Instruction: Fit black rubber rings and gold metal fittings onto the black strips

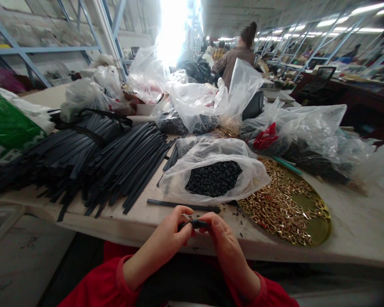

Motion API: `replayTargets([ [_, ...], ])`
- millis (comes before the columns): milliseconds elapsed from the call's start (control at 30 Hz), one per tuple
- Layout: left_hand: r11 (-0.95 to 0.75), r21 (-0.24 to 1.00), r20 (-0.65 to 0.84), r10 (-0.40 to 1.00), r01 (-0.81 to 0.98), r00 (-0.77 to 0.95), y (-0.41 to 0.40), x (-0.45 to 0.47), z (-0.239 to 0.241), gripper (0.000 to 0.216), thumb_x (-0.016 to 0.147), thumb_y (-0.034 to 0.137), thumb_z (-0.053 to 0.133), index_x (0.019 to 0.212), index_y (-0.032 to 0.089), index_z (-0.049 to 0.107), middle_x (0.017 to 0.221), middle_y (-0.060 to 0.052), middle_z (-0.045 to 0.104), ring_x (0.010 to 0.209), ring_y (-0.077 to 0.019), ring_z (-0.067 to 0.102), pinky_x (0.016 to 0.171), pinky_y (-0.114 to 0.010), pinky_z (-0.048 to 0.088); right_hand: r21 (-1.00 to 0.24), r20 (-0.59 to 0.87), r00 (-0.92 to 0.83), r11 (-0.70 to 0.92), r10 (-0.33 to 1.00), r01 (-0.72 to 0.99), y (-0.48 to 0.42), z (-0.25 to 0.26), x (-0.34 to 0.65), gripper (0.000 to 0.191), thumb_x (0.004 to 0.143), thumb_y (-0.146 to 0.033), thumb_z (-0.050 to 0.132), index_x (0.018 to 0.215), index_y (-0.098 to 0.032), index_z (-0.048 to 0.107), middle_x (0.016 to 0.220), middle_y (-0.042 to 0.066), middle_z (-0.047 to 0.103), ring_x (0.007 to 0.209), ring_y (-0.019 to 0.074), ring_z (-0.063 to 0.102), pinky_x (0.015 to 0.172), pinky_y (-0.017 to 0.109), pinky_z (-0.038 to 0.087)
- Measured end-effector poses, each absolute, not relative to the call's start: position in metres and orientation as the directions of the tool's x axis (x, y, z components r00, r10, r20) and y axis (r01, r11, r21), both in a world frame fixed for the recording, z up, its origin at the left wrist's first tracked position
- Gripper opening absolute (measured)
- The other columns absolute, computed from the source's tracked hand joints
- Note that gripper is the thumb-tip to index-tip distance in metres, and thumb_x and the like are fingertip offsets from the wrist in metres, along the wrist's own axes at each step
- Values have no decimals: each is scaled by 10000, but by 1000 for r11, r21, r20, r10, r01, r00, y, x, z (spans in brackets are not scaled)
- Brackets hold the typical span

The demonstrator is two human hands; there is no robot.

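My left hand [168, 238] and my right hand [220, 238] meet at the table's front edge, both pinching a small black piece [196, 223] between their fingertips. Just beyond them a single black strap [182, 205] lies flat on the table. Behind that, an open clear plastic bag [211, 170] holds a heap of small black beads [214, 178]. Both my sleeves are red.
A big pile of black straps [92, 162] covers the left of the table. A gold tray [316, 226] of gold chain links sits at right. Several clear plastic bags [307, 128] crowd the back. A person [240, 55] works farther off. Blue shelving stands left.
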State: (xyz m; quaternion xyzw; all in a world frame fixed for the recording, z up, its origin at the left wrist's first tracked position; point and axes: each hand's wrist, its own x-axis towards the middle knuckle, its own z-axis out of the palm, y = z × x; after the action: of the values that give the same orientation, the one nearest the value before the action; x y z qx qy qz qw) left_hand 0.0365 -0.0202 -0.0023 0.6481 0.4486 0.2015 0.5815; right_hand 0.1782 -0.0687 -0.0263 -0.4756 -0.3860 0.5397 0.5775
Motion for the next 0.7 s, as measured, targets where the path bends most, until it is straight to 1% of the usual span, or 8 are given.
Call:
replayTargets([
  [33, 69, 930, -261, 816, 362, 515, -19, 35, -1, 227, 795, 264, 465, 1002, 176, 433, 652, 42, 577, 506, -95, 504, 481, -203, 381, -961, -74, 108, -42, 991, -273, -69, -27, 179, 307, 842, -441, 458, 747, -190, 607, 690, -2, 568, 688, 135, 504, 664, 257, 386],
  [67, 54, 924, -258, 819, 380, 513, -19, 35, 0, 227, 791, 279, 479, 991, 177, 444, 648, 44, 576, 511, -96, 504, 486, -204, 379, -950, -99, 88, -67, 991, -306, -69, -27, 180, 274, 830, -427, 489, 733, -193, 595, 690, -7, 564, 684, 132, 500, 660, 252, 384],
  [133, 7, 909, -237, 831, 417, 504, -18, 33, 3, 200, 783, 287, 502, 946, 176, 470, 657, 41, 582, 558, -105, 522, 522, -209, 386, -909, -188, 14, -169, 982, -382, -68, -29, 181, 194, 763, -394, 601, 776, -202, 579, 720, -19, 568, 673, 120, 494, 638, 236, 381],
  [233, -53, 874, -224, 838, 483, 498, -17, 33, 6, 147, 774, 291, 522, 861, 175, 495, 684, 33, 589, 629, -120, 542, 567, -215, 392, -828, -306, -126, -329, 944, -455, -67, -30, 182, 318, 680, -420, 679, 868, -184, 578, 760, -15, 567, 633, 97, 474, 590, 209, 362],
  [300, -76, 846, -236, 834, 527, 498, -16, 33, 7, 147, 770, 308, 530, 823, 172, 510, 696, 26, 593, 648, -128, 544, 574, -220, 390, -782, -337, -191, -387, 922, -488, -66, -32, 182, 343, 644, -421, 708, 831, -168, 570, 714, -24, 550, 605, 85, 462, 572, 196, 352],
  [400, -83, 818, -261, 828, 569, 496, -17, 34, 7, 144, 764, 301, 537, 814, 167, 540, 728, 14, 607, 677, -140, 552, 595, -231, 395, -704, -346, -300, -457, 889, -543, -66, -34, 183, 366, 565, -327, 780, 769, -176, 516, 686, -45, 539, 594, 78, 473, 556, 182, 342],
  [500, -67, 819, -296, 801, 570, 520, -18, 34, 8, 121, 760, 256, 537, 836, 170, 577, 784, 6, 635, 730, -145, 573, 645, -234, 406, -659, -311, -400, -499, 862, -563, -66, -37, 184, 404, 523, -254, 806, 743, -176, 476, 689, -51, 541, 591, 71, 481, 544, 171, 326],
  [700, -64, 834, -320, 753, 548, 575, -20, 35, 13, 129, 757, 245, 551, 845, 191, 629, 823, 14, 663, 775, -143, 587, 697, -222, 410, -645, -309, -406, -504, 860, -575, -71, -38, 184, 426, 512, -214, 810, 657, -181, 410, 641, -67, 514, 555, 61, 463, 516, 163, 305],
])
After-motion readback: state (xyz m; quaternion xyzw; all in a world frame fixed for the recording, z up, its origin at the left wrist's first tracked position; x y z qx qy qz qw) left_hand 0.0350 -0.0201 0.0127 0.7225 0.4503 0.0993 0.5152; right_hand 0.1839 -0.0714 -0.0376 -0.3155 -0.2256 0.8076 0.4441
